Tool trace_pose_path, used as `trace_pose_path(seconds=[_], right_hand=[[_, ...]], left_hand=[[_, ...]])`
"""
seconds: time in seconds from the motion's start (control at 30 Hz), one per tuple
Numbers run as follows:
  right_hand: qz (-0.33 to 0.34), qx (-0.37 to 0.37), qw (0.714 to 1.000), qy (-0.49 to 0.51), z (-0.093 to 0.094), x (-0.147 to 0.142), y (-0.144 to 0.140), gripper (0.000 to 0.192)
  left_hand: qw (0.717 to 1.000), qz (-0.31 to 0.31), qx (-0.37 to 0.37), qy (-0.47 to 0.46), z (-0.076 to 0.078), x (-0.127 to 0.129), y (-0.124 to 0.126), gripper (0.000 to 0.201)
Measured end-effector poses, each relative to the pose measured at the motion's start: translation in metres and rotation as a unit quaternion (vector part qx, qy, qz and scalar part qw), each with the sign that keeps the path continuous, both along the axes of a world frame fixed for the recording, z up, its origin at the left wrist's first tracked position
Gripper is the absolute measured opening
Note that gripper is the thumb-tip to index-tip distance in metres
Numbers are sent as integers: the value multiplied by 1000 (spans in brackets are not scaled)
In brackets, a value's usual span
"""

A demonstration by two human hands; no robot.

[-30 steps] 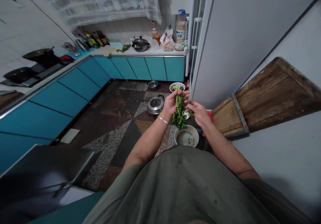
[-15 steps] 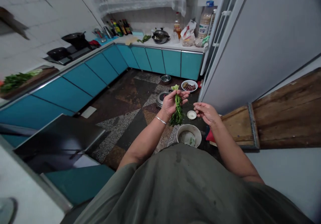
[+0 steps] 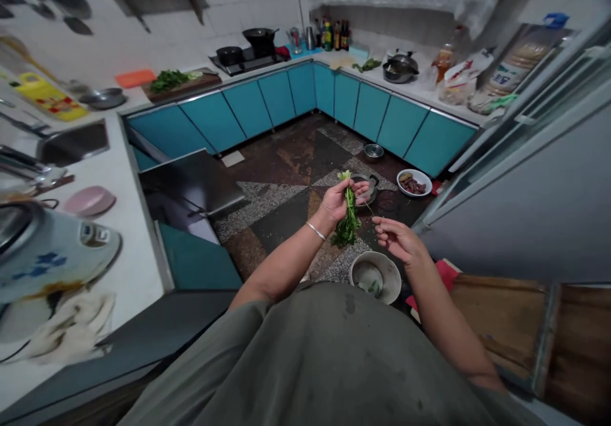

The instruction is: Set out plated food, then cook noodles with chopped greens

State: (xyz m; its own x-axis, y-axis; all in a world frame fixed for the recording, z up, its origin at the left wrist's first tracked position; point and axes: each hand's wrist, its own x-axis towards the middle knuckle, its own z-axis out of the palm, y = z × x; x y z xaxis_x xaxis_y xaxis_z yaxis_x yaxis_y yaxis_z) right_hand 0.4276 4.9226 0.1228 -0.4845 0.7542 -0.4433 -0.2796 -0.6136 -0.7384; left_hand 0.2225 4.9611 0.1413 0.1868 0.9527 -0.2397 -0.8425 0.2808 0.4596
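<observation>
My left hand (image 3: 335, 203) is closed around a bunch of leafy greens (image 3: 351, 225), pale stem ends up and dark leaves hanging down. Its outer fingers are loosely spread. My right hand (image 3: 400, 238) pinches the end of a thin strand (image 3: 370, 209) that stretches toward the left hand; whether it is string or a thin stem I cannot tell. Below the hands stands a whitish bucket (image 3: 394, 278) with a few green bits inside. A lidded metal pan (image 3: 370, 190) sits on the floor, partly behind my left hand.
On the floor are a white basin (image 3: 400, 187) of reddish tubers and a small lidded pot (image 3: 373, 152). An open cabinet door (image 3: 200, 260) juts out at left. A wooden board (image 3: 496, 324) lies at right. Chopped greens (image 3: 169, 80) rest on the counter's cutting board.
The view has swung left, bringing the sink and rice cooker into sight. The greens remain in my left hand and the strand in my right. The small white bowl is no longer visible.
</observation>
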Motion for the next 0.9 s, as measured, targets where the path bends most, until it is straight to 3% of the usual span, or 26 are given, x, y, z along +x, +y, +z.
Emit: trace_pose_path(seconds=[0.17, 0.27, 0.37, 0.47, 0.6, 0.73, 0.9], right_hand=[[-25, -14, 1000, 9, 7, -63, 40, 31], [-34, 0, 998, -51, 16, -120, 72, 29], [-18, 40, 994, -101, 23, -191, 101, 31], [19, 93, 986, -134, 22, -263, 115, 34], [103, 126, 970, -179, 9, -339, 117, 37], [129, 147, 960, -199, -7, -384, 129, 39], [170, 166, 952, -193, -26, -425, 179, 40]], left_hand=[[993, 27, -111, 21, -41, -81, 7, 30], [979, 25, -200, 30, -63, -129, 4, 27], [975, -14, -218, 28, -73, -169, 2, 24], [980, -31, -197, 2, -73, -207, 12, 24], [985, 48, -154, -67, -64, -267, 37, 23], [979, 137, -114, -95, -54, -323, 60, 22], [968, 211, -109, -84, -54, -363, 95, 20]])
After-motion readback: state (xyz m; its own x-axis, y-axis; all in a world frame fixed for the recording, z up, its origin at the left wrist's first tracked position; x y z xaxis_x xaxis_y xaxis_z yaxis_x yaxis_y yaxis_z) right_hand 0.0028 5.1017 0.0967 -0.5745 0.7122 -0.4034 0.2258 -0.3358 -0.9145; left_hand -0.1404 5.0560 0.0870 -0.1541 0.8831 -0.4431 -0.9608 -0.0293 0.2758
